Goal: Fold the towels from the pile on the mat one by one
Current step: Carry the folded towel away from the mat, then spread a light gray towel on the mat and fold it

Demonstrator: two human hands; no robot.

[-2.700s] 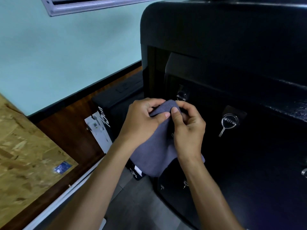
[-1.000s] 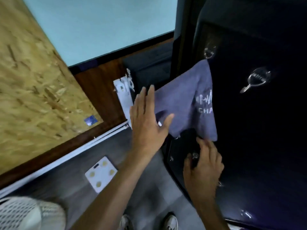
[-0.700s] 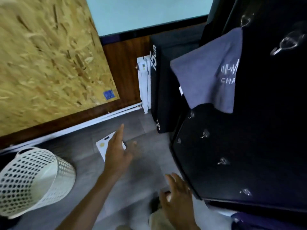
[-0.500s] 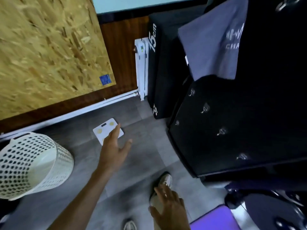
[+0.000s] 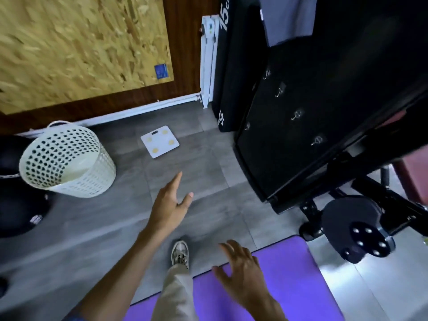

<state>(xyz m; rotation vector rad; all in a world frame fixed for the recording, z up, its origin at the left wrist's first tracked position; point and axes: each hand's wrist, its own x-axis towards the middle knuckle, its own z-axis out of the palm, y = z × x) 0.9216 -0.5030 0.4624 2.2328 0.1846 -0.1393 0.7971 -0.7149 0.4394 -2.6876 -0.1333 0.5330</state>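
While the fingers of the left hand are held straight and a little spread over the grey floor, holding nothing, the right hand hovers just as empty, fingers splayed, above the near corner of the purple mat. A grey towel hangs on the black cabinet at the top edge; the pile itself is out of view. To fetch the next towel cleanly, I'd turn fully toward the mat first, then pinch one corner only, so a single towel lifts free.
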